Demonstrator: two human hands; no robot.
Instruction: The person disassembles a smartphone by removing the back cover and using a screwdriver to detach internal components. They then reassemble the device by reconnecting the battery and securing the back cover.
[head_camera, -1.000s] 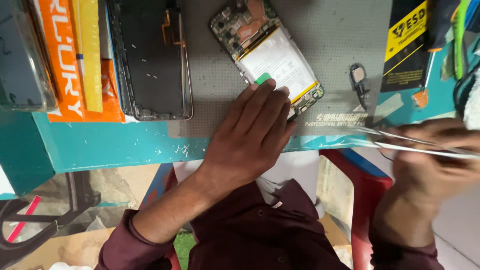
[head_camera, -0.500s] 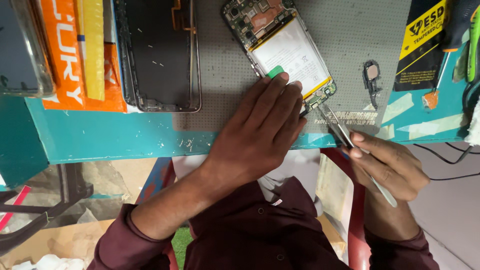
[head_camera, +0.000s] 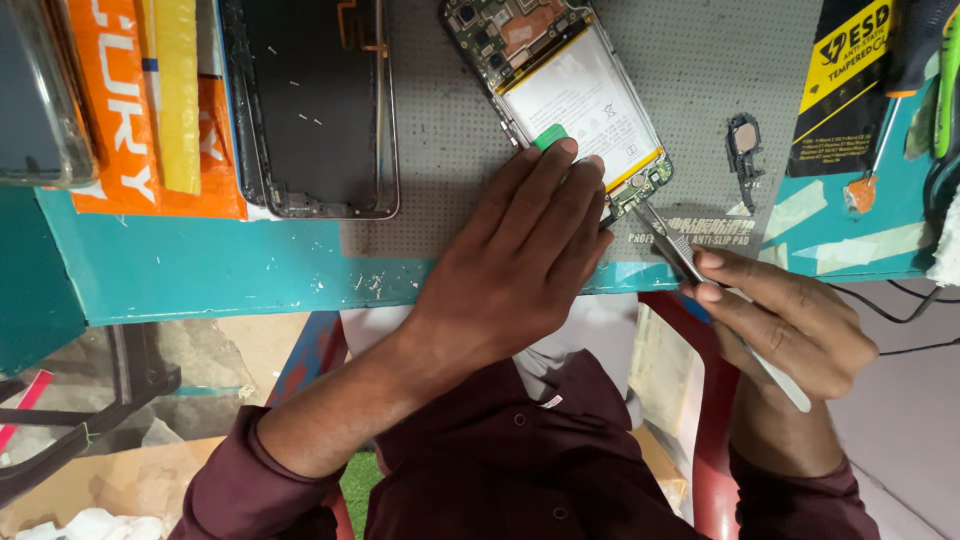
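Steel tweezers (head_camera: 672, 243) pinched in right hand (head_camera: 790, 320), left hand (head_camera: 520, 260) flat, steadying phone (head_camera: 560, 95); slipping could pierce battery (head_camera: 585, 105).

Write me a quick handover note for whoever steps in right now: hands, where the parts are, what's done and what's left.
Left hand: flat on the opened phone, pinning its lower end to the grey mat.
Right hand: gripping tweezers, tips at the phone's bottom board.
Done: back is off, battery and boards exposed; a separate phone frame lies to the left, a small loose part to the right.
Left: battery in place; tweezer work at the bottom edge unfinished.
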